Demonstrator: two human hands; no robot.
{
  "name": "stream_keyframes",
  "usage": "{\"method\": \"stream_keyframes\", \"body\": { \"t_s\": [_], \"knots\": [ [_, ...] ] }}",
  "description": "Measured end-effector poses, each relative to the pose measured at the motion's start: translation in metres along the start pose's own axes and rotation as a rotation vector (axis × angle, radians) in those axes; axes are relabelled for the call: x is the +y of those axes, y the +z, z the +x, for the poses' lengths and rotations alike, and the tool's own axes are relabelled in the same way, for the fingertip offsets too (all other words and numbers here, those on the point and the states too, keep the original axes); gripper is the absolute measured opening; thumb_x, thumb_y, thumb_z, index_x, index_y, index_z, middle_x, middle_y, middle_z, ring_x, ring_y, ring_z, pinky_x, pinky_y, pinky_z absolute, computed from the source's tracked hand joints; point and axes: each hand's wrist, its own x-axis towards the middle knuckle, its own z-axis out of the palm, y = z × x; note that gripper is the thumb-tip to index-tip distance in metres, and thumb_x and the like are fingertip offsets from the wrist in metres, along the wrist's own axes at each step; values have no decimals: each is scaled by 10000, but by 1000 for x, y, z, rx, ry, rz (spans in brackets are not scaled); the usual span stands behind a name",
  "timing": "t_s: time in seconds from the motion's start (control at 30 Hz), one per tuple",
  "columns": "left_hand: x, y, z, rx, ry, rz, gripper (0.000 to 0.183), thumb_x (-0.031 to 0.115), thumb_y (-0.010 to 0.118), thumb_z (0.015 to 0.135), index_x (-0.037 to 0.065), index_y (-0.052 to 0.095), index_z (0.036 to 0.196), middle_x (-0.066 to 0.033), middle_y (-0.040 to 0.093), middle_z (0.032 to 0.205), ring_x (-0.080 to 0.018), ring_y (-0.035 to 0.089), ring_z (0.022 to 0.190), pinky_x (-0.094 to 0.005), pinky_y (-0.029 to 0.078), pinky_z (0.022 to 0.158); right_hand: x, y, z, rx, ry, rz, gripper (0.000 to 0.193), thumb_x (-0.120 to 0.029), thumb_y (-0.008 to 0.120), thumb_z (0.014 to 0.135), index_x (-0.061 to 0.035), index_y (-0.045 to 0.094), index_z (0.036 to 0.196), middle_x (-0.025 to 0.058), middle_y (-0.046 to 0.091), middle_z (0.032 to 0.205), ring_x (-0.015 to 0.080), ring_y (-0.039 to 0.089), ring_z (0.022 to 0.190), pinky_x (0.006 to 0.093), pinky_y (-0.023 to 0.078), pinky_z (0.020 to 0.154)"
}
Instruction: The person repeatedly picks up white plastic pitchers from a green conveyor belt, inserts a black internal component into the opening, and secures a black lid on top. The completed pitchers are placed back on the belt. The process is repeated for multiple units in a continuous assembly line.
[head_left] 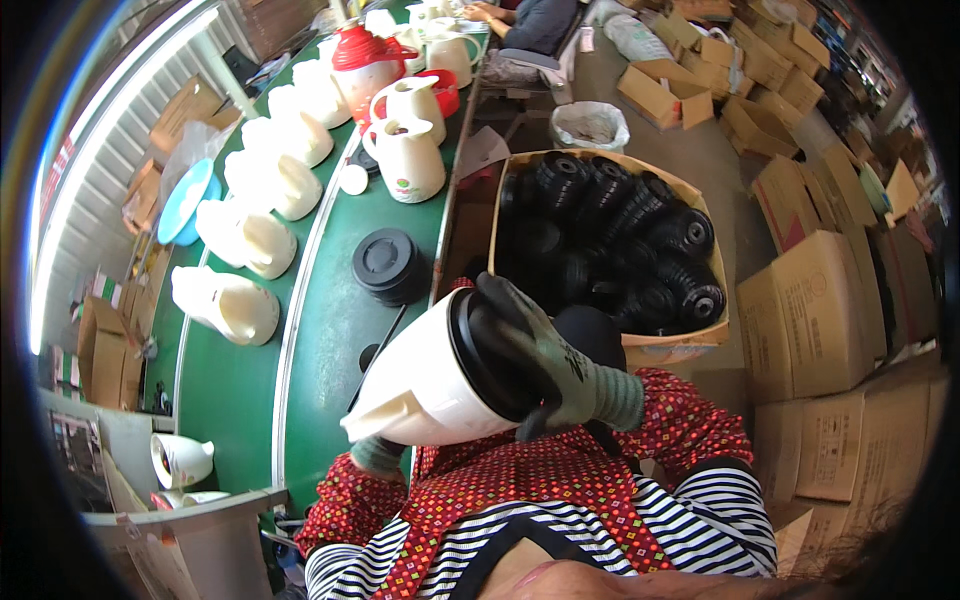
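Tilted in front of my chest is a white vacuum jug, its spout pointing to the lower left. A round black base sits at its right end. My right hand, in a grey-green knit glove, is closed over this base, fingers over the top and thumb near the bottom. My left hand, also gloved, holds the jug from beneath; its fingers are hidden behind the jug. Just beyond, a stack of round black bases stands on the green bench.
On the right stands a carton of black ribbed parts. White jugs line the bench's left side; upright jugs and a red-topped jug stand farther off. A co-worker sits beyond. Cardboard boxes crowd the right.
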Motion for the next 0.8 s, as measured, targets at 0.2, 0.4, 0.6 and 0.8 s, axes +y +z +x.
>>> {"method": "stream_keyframes", "body": {
  "t_s": [0.2, 0.4, 0.6, 0.8],
  "knots": [
    [-30, 25, 11, -100, -24, 79, 488, 323, 532, 1082, 22, 477, 1463, -163, 582, 1438, -287, 598, 1277, -442, 501, 1087, -10, -13, 24, -102, -116, -141, 900, -644, 730, 832, -133, 496, 1535, 324, 247, 1644, 553, 249, 1500, 648, 221, 1208],
    [-1, -32, 5, -77, 93, 329, 551, 227, 559, 1079, 19, 400, 1564, -174, 519, 1538, -288, 555, 1363, -444, 482, 1126, 23, 16, -1, 336, 72, 322, 671, -327, 670, 946, -28, 481, 1515, 235, 344, 1612, 396, 370, 1483, 482, 298, 1219],
    [28, -72, 49, 221, 42, 496, 122, 150, 630, 1016, 43, 642, 1072, -136, 742, 987, -272, 734, 924, -409, 605, 790, 53, 75, -42, 607, 319, 843, 631, -345, 553, 1072, -33, 350, 1582, 124, 485, 1542, 252, 445, 1449, 410, 343, 1224],
    [75, 68, 38, 272, 446, 1812, 317, 138, 737, 785, 34, 589, 1045, -232, 643, 981, -453, 649, 879, -500, 538, 768, 46, 60, -46, 479, 379, 565, 631, -230, 585, 1012, 3, 389, 1565, 169, 426, 1591, 304, 416, 1473, 434, 322, 1235]
  ]
}}
